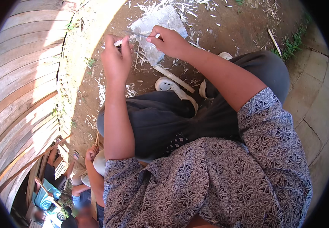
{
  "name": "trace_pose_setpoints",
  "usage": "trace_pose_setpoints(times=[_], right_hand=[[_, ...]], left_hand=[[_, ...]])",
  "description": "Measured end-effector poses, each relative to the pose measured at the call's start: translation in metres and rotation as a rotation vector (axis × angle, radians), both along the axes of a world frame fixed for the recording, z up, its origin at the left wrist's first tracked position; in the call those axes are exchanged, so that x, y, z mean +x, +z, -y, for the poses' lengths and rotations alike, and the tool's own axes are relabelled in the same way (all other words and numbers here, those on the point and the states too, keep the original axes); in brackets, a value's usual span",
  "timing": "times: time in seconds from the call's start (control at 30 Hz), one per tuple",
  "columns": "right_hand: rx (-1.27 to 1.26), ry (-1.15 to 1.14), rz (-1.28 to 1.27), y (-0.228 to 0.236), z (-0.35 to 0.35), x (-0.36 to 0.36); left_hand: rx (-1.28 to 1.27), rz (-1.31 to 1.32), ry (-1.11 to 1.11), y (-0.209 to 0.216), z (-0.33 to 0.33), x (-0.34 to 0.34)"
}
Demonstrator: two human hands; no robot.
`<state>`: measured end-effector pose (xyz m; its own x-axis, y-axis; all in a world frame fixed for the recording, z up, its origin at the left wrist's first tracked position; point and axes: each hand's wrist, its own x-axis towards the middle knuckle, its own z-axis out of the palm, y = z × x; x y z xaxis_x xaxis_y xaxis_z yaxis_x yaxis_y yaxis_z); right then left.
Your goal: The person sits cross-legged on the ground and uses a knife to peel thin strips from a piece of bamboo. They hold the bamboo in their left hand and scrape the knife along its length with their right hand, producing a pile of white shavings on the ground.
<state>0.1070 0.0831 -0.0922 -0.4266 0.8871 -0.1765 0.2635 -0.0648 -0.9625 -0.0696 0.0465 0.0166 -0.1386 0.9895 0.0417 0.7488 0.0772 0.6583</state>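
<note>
My left hand (115, 59) is closed around a pale wooden strip (117, 43), with the thumb raised along it. In my right hand (172, 42) is a knife, its thin grey blade (138, 34) pointing left across the strip. The fingers hide most of its handle. Both hands are held out in front of my bent knees, close together. Under them a whitish sheet (168, 22) lies on the dirt, strewn with wood shavings.
A longer pale wood piece (174, 78) lies beside my white clog (168, 85). Curved wooden boards (27, 57) run along the left, and paving (309, 102) lies at right. Other people sit at lower left, one hand (92, 152) holding a thin stick.
</note>
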Motion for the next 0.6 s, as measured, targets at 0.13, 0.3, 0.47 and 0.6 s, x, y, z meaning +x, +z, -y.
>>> trace_pose_setpoints(times=[0.13, 0.3, 0.47, 0.6], right_hand=[[0.026, -0.027, 0.035, -0.01, 0.002, 0.007], [0.012, -0.078, 0.39, -0.079, 0.003, 0.049], [-0.035, -0.144, 0.261, -0.03, -0.005, 0.037], [-0.131, -0.104, 0.017, 0.004, -0.002, 0.006]], left_hand=[[0.003, -0.075, -0.061, 0.004, 0.001, 0.0], [-0.038, -0.024, 0.026, 0.003, 0.0, 0.002], [-0.02, -0.081, 0.015, 0.007, -0.006, 0.0], [0.016, -0.099, 0.039, 0.003, -0.006, 0.0]])
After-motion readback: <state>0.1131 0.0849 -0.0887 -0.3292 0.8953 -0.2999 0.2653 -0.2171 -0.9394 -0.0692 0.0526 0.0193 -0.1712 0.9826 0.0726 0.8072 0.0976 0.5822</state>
